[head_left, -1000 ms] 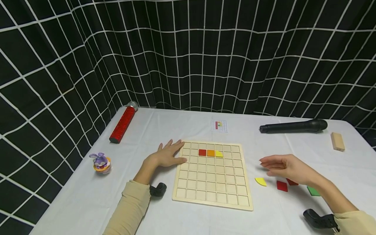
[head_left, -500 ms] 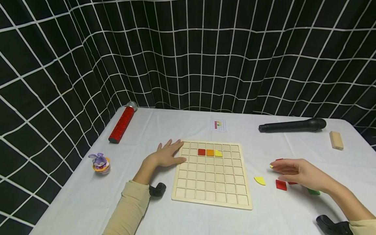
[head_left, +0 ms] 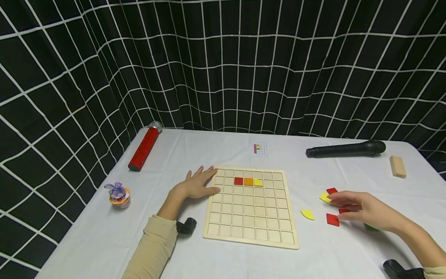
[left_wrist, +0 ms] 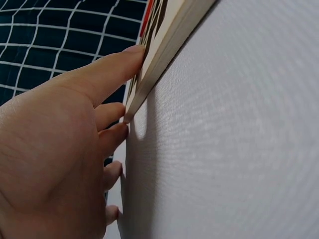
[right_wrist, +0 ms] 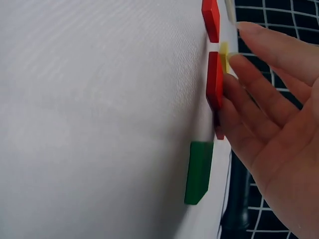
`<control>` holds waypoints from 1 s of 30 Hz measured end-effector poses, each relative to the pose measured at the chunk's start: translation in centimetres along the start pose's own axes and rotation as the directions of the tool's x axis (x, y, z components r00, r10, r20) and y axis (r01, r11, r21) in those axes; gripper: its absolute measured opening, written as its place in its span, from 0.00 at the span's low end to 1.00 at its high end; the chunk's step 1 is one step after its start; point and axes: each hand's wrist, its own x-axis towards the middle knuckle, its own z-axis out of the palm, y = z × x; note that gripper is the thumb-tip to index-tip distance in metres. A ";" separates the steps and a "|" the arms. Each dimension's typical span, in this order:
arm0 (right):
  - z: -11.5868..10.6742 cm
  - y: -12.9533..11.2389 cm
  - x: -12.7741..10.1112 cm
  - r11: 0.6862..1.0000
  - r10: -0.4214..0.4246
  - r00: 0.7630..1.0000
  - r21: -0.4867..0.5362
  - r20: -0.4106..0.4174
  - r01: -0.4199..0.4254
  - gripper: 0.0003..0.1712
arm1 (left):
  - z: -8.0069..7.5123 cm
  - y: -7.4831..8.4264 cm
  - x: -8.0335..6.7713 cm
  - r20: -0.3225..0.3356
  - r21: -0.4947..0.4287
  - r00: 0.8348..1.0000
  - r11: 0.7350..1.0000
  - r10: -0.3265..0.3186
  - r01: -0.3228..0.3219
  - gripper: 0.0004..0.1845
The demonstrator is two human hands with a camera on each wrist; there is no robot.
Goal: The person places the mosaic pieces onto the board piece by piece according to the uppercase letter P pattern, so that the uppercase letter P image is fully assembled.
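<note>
My left hand (head_left: 195,187) lies with spread fingers at the left edge of a wooden grid board (head_left: 251,241), thumb resting on its rim. On the board, a red tile (head_left: 238,181), an orange tile (head_left: 249,181) and a yellow tile (head_left: 258,182) form a row. Over the loose tiles on the right, my right hand (head_left: 373,211) has its fingertips at a yellow tile (head_left: 325,198), thumb apart. Around it lie several red tiles (head_left: 332,219), a yellow quarter-round tile (head_left: 307,214) and a green tile (right_wrist: 199,172), partly hidden by the hand in the head view.
A small printed grid card (head_left: 258,149) lies behind the board. A red glittery microphone (head_left: 143,151) and a purple rabbit toy (head_left: 118,193) are at left. At right are a black microphone (head_left: 345,150) and a wooden block (head_left: 397,167). A black curtain (head_left: 223,66) hangs behind.
My right hand has moved right and lowered over the loose tiles, its fingers coming to the yellow one. My left hand has stayed at the board's edge.
</note>
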 end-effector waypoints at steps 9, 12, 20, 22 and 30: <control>0.0 0.5 -0.9 0.998 -0.054 0.997 -0.018 -0.049 0.053 0.29 | 0.2 -0.2 0.2 0.001 0.005 1.000 1.000 -0.002 0.002 0.41; 0.0 0.4 -1.0 0.999 0.011 0.999 -0.039 -0.032 -0.012 0.30 | 0.2 -0.2 0.3 0.003 0.006 1.000 1.000 -0.002 0.002 0.41; 0.1 0.6 -1.4 0.995 0.078 0.997 -0.054 -0.029 -0.079 0.30 | 0.2 -0.1 0.3 0.008 0.022 1.000 1.000 -0.007 0.006 0.41; 0.1 0.7 -1.4 0.997 0.056 0.998 -0.051 -0.027 -0.057 0.29 | 0.1 -0.1 0.2 0.009 0.023 1.000 1.000 -0.006 0.006 0.41; 0.2 0.8 -1.1 0.999 0.009 1.000 -0.046 -0.018 -0.010 0.27 | 0.1 0.0 0.1 0.013 0.014 1.000 1.000 0.003 -0.003 0.41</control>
